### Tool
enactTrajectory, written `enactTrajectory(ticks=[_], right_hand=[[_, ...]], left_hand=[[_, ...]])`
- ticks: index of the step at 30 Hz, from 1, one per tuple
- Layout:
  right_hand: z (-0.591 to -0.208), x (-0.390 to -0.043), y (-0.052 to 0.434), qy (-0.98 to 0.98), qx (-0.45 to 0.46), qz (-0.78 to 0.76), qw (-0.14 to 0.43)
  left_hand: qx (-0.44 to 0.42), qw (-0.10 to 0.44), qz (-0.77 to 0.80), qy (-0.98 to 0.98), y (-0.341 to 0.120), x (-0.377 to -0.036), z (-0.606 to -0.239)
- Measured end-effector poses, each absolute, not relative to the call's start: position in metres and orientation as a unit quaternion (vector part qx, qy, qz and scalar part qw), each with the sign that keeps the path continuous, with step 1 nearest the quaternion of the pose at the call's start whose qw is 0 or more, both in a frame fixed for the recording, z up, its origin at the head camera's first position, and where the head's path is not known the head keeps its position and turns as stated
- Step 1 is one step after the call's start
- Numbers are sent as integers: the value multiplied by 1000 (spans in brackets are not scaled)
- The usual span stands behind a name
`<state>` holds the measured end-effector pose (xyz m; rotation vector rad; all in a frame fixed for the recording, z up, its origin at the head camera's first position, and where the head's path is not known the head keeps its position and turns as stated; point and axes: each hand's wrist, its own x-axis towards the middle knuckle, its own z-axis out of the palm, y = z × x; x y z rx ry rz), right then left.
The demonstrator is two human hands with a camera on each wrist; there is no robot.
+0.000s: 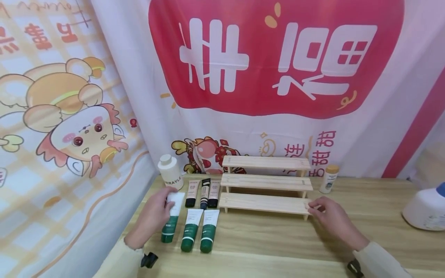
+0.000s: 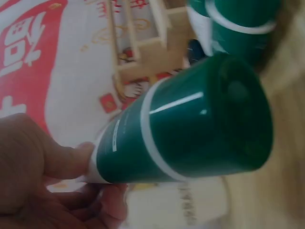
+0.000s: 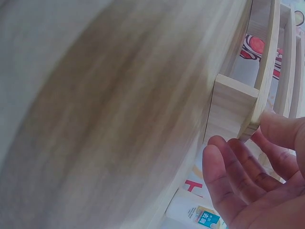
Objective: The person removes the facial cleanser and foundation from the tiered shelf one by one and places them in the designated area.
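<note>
Green tube (image 1: 171,219) lies cap toward person

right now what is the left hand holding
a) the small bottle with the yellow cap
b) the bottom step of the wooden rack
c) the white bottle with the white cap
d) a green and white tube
d: the left hand grips the white end of the leftmost green and white tube, and the left wrist view shows its thumb and fingers pinching it.

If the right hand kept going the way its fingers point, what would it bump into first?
Most likely the right end of the wooden step shelf's lowest tier: the right hand has its fingertips just at that corner.
</note>
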<state>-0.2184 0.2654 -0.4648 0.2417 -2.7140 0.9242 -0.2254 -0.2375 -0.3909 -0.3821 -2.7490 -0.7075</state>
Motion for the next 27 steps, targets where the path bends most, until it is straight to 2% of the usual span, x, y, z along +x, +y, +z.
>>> enactTrajectory(ticks=[5,9,17,27], right_hand=[[-465,-217,269,-936,82,316,134],[-465,-215,271,-936,80,315,136],[-464,-214,272,-936,77,319,129],[-466,-215,272,-934,84,312,151]], left_hand=[[-68,22,-216,-974,-251,-230,-418],[-61,-20,-215,-975,-255,-235,-433],[-34,-32,-223,-974,-254,-261,-455],[-18,-26,-206,-978,-249,-267,-447]])
